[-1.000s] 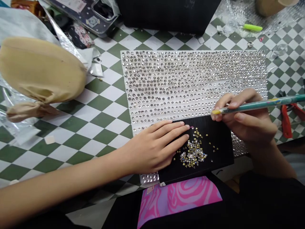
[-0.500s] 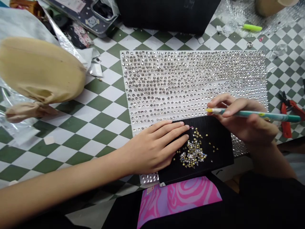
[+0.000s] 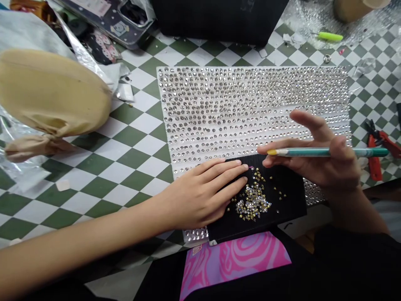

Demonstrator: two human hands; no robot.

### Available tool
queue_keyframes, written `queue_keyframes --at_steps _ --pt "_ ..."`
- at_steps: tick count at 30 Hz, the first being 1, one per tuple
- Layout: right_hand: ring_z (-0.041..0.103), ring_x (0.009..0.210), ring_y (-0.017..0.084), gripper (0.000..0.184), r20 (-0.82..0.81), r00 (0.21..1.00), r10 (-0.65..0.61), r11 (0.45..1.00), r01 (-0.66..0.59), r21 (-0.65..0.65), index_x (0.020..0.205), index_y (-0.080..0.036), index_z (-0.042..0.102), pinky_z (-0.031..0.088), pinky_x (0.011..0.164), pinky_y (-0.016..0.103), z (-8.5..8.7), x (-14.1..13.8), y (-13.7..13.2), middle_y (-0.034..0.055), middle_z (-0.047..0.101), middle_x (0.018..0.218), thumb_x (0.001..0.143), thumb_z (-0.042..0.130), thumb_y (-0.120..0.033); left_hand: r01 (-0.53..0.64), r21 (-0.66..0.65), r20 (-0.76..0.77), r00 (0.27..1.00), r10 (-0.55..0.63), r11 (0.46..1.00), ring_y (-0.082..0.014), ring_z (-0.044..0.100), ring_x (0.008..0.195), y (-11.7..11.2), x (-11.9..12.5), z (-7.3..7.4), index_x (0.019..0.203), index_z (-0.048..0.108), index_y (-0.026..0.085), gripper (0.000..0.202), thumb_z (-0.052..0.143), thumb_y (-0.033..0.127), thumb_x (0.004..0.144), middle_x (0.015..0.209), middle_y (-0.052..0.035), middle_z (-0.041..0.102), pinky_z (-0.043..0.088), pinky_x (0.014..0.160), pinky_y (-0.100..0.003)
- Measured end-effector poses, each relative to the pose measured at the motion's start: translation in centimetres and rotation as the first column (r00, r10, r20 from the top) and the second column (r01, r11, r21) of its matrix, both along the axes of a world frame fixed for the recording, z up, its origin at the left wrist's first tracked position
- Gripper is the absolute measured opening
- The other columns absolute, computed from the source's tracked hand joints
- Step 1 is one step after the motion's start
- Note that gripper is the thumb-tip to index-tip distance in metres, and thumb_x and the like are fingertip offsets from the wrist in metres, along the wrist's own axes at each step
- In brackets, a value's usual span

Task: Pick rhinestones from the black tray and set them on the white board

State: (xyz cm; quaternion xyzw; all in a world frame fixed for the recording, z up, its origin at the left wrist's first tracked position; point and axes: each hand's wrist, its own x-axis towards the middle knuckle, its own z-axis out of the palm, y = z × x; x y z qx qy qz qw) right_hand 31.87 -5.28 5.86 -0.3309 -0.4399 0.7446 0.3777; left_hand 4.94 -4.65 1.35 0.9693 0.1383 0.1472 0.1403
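My left hand lies flat on the left part of a small black board, fingers stretched out. Beside its fingertips sits a loose heap of rhinestones, some showing gold pointed backs and others clear faces. In my right hand rests a teal picker pen with a yellow tip, lying across the fingers and pointing left. The index finger is lifted away from the pen. Under the board and my right hand spreads a white sheet set with rows of round rhinestones.
A tan fabric-covered form with a knotted end lies at left. Along the back are a phone, a black box and a lime-handled tool. Red-handled pliers lie at right on the checkered tabletop.
My right hand has loosened and spread its fingers, the index finger rising off the pen. The pen has shifted a little left and lies more level. My left hand keeps its place.
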Motion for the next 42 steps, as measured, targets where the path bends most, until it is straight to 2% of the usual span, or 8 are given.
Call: queue_keyframes --at_steps 13,17,21,26,30,34,38,42 --pt "0.068 0.099 0.015 0.036 0.017 0.998 0.054 0.998 -0.055 0.005 0.132 -0.037 0.048 0.053 0.092 0.038 0.06 0.25 -0.2 0.0073 0.068 0.118 0.098 0.036 -0.038 -0.003 0.0 0.006 1.0 0.003 1.0 -0.0203 0.043 0.133 0.09 0.11 0.14 0.131 0.05 0.013 0.044 0.047 0.029 0.09 0.145 -0.0073 0.049 0.034 0.112 -0.034" --pt "0.067 0.109 0.02 0.043 0.015 0.997 0.072 0.995 -0.07 -0.075 0.135 -0.037 0.046 0.053 0.094 0.041 0.24 0.38 0.03 0.0061 0.069 0.118 0.095 0.042 -0.052 0.0 -0.005 0.003 1.0 0.0 1.0 -0.0205 0.042 0.134 0.07 0.1 0.03 0.132 0.049 0.013 0.045 0.047 0.029 0.09 0.146 -0.0075 0.048 0.033 0.112 -0.035" --pt "0.071 0.099 0.023 0.059 0.022 0.998 0.056 0.991 -0.053 -0.121 0.138 -0.035 0.041 0.054 0.093 0.046 0.23 0.48 0.15 0.0068 0.071 0.115 0.089 0.038 -0.068 0.008 0.007 -0.004 1.0 -0.008 1.0 -0.0207 0.042 0.135 0.17 0.05 -0.04 0.133 0.048 0.013 0.046 0.047 0.031 0.09 0.147 -0.0077 0.047 0.032 0.112 -0.034" --pt "0.071 0.087 0.017 0.025 0.003 1.0 0.028 1.0 -0.028 -0.006 0.111 -0.023 0.059 0.058 0.076 0.033 -0.14 0.38 0.26 0.0061 0.072 0.095 0.091 0.05 -0.036 -0.001 0.009 -0.004 1.0 0.001 1.0 -0.0202 0.043 0.133 0.16 0.05 0.08 0.132 0.05 0.014 0.045 0.047 0.03 0.09 0.145 -0.0073 0.048 0.033 0.112 -0.034" --pt "0.067 0.079 0.016 0.027 0.047 0.998 0.028 0.998 -0.031 0.049 0.098 -0.021 0.063 0.058 0.072 0.032 -0.27 0.36 0.26 0.0052 0.066 0.085 0.09 0.052 -0.043 -0.004 0.005 -0.001 1.0 0.004 1.0 -0.0204 0.044 0.133 0.06 0.12 0.18 0.131 0.05 0.014 0.044 0.047 0.03 0.09 0.145 -0.0072 0.049 0.034 0.112 -0.034" --pt "0.07 0.086 0.019 0.045 0.046 0.998 0.044 0.999 -0.043 -0.025 0.109 -0.026 0.063 0.058 0.078 0.038 -0.19 0.42 0.21 0.0072 0.069 0.104 0.092 0.04 -0.06 -0.001 0.009 0.007 1.0 0.001 1.0 -0.0203 0.044 0.132 0.1 0.14 0.19 0.131 0.051 0.013 0.044 0.046 0.029 0.09 0.145 -0.0072 0.049 0.034 0.111 -0.034" --pt "0.07 0.096 0.022 0.046 0.016 0.999 0.052 0.996 -0.051 -0.068 0.121 -0.031 0.057 0.056 0.087 0.045 -0.03 0.42 0.19 0.0062 0.065 0.126 0.093 0.035 -0.061 -0.009 0.008 -0.001 1.0 0.009 1.0 -0.0199 0.044 0.133 0.13 0.12 0.18 0.132 0.05 0.014 0.044 0.047 0.03 0.09 0.144 -0.0068 0.05 0.034 0.112 -0.034" --pt "0.07 0.097 0.021 0.044 0.017 0.999 0.028 0.994 -0.026 -0.108 0.122 -0.032 0.056 0.056 0.089 0.045 0.05 0.39 0.23 0.0054 0.064 0.128 0.093 0.038 -0.06 -0.015 0.01 0.006 1.0 0.015 1.0 -0.0198 0.044 0.133 0.1 0.11 0.15 0.131 0.051 0.014 0.044 0.046 0.03 0.091 0.143 -0.0071 0.051 0.034 0.113 -0.034"
